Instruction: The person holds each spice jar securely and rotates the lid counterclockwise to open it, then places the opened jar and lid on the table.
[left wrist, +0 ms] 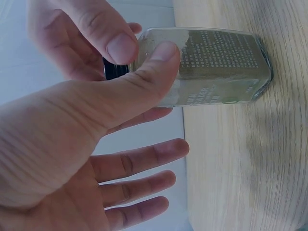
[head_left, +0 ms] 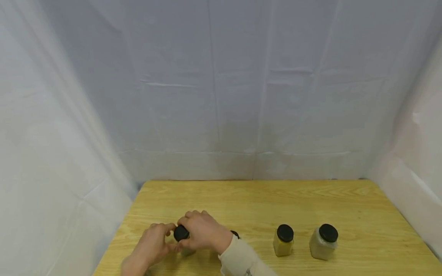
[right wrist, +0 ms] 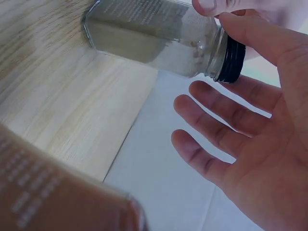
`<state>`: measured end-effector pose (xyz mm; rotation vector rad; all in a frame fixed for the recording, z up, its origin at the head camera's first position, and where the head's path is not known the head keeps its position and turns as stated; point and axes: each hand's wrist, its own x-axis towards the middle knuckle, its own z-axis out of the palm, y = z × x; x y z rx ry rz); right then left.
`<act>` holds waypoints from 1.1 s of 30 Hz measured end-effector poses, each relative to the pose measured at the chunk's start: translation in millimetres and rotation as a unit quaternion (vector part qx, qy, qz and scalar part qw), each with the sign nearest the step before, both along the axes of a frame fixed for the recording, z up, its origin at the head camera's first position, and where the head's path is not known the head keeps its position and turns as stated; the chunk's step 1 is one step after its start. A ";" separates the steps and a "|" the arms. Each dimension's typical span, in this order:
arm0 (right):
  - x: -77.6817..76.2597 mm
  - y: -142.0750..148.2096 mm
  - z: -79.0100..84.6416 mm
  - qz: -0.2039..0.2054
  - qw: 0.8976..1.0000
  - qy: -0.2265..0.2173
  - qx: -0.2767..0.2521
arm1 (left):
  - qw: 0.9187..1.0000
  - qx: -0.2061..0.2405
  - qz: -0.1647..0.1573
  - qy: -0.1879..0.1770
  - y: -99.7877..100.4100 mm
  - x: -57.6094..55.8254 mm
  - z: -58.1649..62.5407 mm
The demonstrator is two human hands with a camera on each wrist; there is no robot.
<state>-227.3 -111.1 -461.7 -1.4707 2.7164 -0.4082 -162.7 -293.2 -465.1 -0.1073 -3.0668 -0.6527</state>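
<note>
A clear glass spice jar (left wrist: 221, 72) of greyish-brown powder stands on the wooden table, with white print on its side. Its black lid (right wrist: 233, 60) shows between both hands in the head view, and glass threads are visible just below it in the right wrist view. My left hand (head_left: 152, 243) pinches the jar near its neck with thumb and index finger, its other fingers spread out. From the other side, my right hand (head_left: 205, 232) holds the lid between thumb and index finger, its remaining fingers extended past the jar.
To the right on the table (head_left: 359, 214) stand a jar of yellow powder (head_left: 283, 247) and a wider jar with pale contents (head_left: 321, 247), both black-lidded. Another black lid (head_left: 235, 233) peeks out behind my right wrist. A reddish-brown jar (right wrist: 62, 192) looms close in the right wrist view.
</note>
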 end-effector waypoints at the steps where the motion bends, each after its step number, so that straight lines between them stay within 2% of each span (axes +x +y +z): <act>1: -0.2 0.2 -0.3 -0.004 1.000 0.004 0.003 | 1.000 0.002 0.000 0.001 0.0 0.0 -0.1; 10: -5.1 5.3 -3.0 -0.030 1.000 -0.002 -0.003 | 1.000 -0.003 0.003 -0.002 -2.0 0.2 1.1; 18: -3.0 2.8 -0.5 -0.005 1.000 -0.010 -0.006 | 1.000 0.002 0.000 0.005 -1.5 1.0 0.2; 21: 0.4 -0.2 2.0 0.005 1.000 0.000 -0.004 | 1.000 -0.004 0.000 0.009 -1.2 1.0 0.6; 27: 7.1 -4.0 3.6 0.004 0.999 0.048 0.005 | 1.000 -0.013 0.000 0.021 -0.2 3.1 1.7; 33: 7.3 -3.3 4.4 -0.005 0.999 0.046 -0.007 | 1.000 -0.006 0.001 0.019 -0.9 5.3 2.3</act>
